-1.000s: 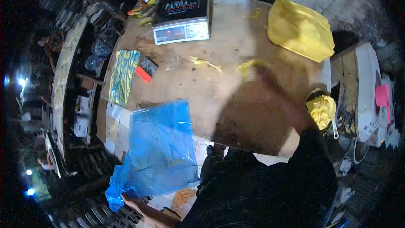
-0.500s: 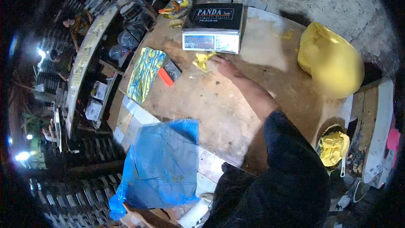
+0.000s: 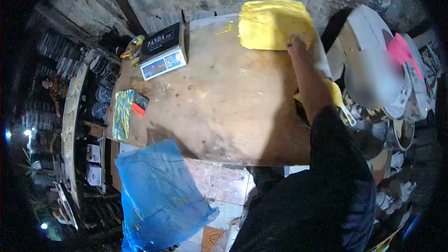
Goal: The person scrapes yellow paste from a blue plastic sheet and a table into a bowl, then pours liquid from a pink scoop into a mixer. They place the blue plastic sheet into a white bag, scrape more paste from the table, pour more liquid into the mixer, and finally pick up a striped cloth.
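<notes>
My right hand point(image 3: 297, 44) is at the front right corner of a large yellow dough-like block point(image 3: 266, 23), fingers curled against its surface. Whatever is between those fingers, I cannot tell. Beneath my right forearm, a pan of yellow paste point(image 3: 334, 92) is partly covered, with a white handle point(image 3: 347, 115) sticking out. A blue plastic sheet point(image 3: 163, 196) hangs in front of the table at lower left. My left hand is out of sight below the sheet's lower end.
A digital scale point(image 3: 163, 49) stands at the table's back left, beside a plate of scraps point(image 3: 132, 47). A patterned yellow-blue cloth point(image 3: 123, 112) and a red-and-grey scraper-like tool point(image 3: 139, 105) lie near the left edge. At right are a pink cloth point(image 3: 402, 53) and metal pots point(image 3: 403, 133).
My right hand has gone from the yellow scrap by the scale to the yellow block, and the scrap has left that spot. The view has turned right; the blue sheet hangs lower.
</notes>
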`<state>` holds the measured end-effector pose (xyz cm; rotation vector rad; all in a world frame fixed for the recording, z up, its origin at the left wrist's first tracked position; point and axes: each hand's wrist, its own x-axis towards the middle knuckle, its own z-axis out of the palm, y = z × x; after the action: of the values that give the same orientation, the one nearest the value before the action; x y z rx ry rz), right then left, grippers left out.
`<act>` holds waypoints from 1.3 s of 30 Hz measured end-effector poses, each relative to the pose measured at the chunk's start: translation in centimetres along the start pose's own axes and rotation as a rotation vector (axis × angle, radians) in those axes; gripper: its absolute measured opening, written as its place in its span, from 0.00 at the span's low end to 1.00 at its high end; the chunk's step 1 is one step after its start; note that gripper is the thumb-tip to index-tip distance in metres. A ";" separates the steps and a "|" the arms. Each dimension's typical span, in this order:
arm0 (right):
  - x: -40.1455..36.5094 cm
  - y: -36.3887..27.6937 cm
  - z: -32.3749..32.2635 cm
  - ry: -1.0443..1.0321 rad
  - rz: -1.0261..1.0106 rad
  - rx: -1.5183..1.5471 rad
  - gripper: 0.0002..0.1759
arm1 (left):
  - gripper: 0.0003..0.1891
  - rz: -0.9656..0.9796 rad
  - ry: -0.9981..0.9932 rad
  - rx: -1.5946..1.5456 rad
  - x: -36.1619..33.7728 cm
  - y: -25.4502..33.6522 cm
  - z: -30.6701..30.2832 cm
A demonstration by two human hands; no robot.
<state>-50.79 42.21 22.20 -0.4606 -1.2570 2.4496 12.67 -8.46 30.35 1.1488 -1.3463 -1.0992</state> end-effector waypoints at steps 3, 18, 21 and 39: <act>-4.1 0.1 -5.4 0.000 -0.007 -0.193 0.12 | 0.22 -0.012 -0.035 -0.020 -2.5 -0.4 -0.6; -28.3 -4.7 -15.2 -0.954 -0.957 -1.585 0.20 | 0.21 0.124 -0.075 0.076 -17.5 1.8 -0.3; -28.6 -3.7 -23.9 -1.071 -1.344 -1.594 0.17 | 0.21 0.142 -0.098 0.079 -24.8 1.3 0.9; 15.3 -52.2 -41.4 -0.700 0.122 -1.112 0.23 | 0.20 0.063 0.206 0.294 -56.3 -1.2 -4.9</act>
<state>-38.16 106.89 40.33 0.1300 -2.9165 1.7846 19.73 47.07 22.18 1.3824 -1.4005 -0.7304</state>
